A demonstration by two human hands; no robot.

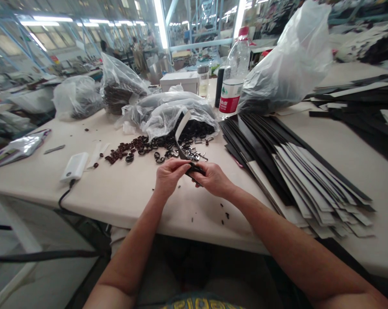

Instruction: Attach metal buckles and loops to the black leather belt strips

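Observation:
My left hand [168,175] and my right hand [212,178] meet over the table [126,193], both pinched on one end of a black strap [181,137] with a pale underside. The strap curves up and away from my fingers towards the bags. Just beyond my hands lies a scatter of dark loops [132,150] and small metal buckles [189,153]. What sits between my fingertips besides the strap is too small to make out.
A fanned stack of black straps [297,171] lies at my right. Clear plastic bags [168,112] of parts, a water bottle [235,73], a white box [179,80] and a white power bank [74,166] with cable stand around. Small dark scraps [224,214] dot the near edge.

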